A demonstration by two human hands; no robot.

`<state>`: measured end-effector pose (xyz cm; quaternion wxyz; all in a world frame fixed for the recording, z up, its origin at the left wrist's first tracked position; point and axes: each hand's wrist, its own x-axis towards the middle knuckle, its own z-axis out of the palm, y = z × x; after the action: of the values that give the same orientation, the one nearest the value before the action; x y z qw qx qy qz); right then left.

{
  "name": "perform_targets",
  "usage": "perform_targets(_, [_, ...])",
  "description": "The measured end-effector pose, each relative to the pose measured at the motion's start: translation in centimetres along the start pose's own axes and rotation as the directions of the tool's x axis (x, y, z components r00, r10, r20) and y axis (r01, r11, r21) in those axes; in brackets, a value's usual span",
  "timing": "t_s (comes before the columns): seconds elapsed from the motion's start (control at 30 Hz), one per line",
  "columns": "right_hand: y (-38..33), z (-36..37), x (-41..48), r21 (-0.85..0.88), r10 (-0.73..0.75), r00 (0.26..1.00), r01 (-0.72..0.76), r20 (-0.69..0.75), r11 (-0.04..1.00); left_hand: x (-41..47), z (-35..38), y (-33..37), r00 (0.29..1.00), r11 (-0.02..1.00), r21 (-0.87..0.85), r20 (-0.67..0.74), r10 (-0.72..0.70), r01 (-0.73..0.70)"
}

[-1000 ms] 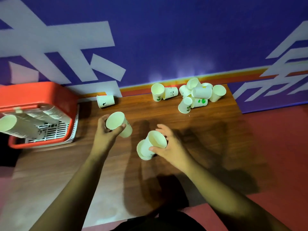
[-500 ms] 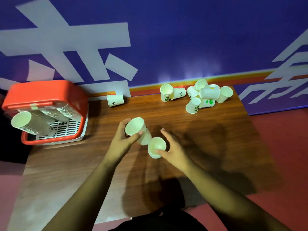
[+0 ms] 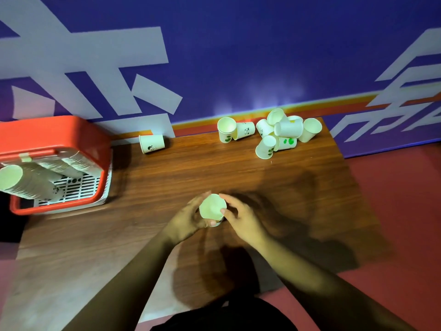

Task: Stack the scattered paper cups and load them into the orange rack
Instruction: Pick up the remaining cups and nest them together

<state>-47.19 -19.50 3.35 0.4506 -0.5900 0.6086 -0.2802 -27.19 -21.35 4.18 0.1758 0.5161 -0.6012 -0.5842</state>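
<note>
Over the middle of the wooden table [image 3: 238,177], both hands meet around nested white paper cups [image 3: 212,207], mouth facing me. My left hand [image 3: 186,220] grips the cups from the left; my right hand [image 3: 241,217] holds them from the right with fingers curled at the rim. The orange rack [image 3: 55,139] stands at the table's left end and holds long stacks of cups [image 3: 28,182] lying on a white grid. Several loose cups [image 3: 284,132] lie heaped at the far right. One cup [image 3: 152,144] lies alone near the wall.
A blue wall with white shapes runs along the table's far edge. Red floor shows to the right of the table and below its near edge. Two cups [image 3: 232,132] lie by the wall, left of the heap.
Each hand held its own cup, apart. The hands came together and the two cups are now nested between them. The view has shifted slightly, so the rack shows more fully.
</note>
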Motion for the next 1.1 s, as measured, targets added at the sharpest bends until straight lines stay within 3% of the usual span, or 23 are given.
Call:
perform_targets(0.27, [1.3, -0.7, 0.4, 0.071, 0.037, 0.997, -0.042, 0.063, 0.997, 0.3, -0.6, 0.0, 0.998, 0.993, 0.105, -0.049, -0.04, 0.045])
perform_targets(0.37, [1.5, -3.1, 2.0, 0.12, 0.112, 0.994, -0.111, -0.001, 0.987, 1.5, -1.4, 1.4, 0.984, 0.994, 0.11, -0.18, -0.003, 0.024])
perform_targets(0.5, [2.8, -9.2, 4.9, 0.017, 0.164, 0.975, -0.163, -0.148, 0.986, 6.1, -1.2, 4.2, 0.962, 0.978, 0.21, -0.263, 0.069, -0.013])
perform_targets(0.6, [4.4, -13.8, 7.1, -0.031, 0.21, 0.945, -0.225, -0.252, 0.974, 10.7, 0.4, 6.5, 0.963, 0.965, 0.258, -0.25, 0.101, -0.034])
perform_targets(0.83, [7.7, -20.5, 12.5, -0.009, 0.351, 0.873, -0.376, -0.34, 0.927, 21.6, 6.0, 9.7, 0.973, 0.943, 0.332, -0.227, 0.049, 0.03])
perform_targets(1.1, [9.8, -25.1, 19.3, -0.053, 0.259, 0.872, -0.308, -0.416, 0.95, 29.6, 9.4, 10.6, 0.962, 0.887, 0.455, -0.269, 0.049, 0.082])
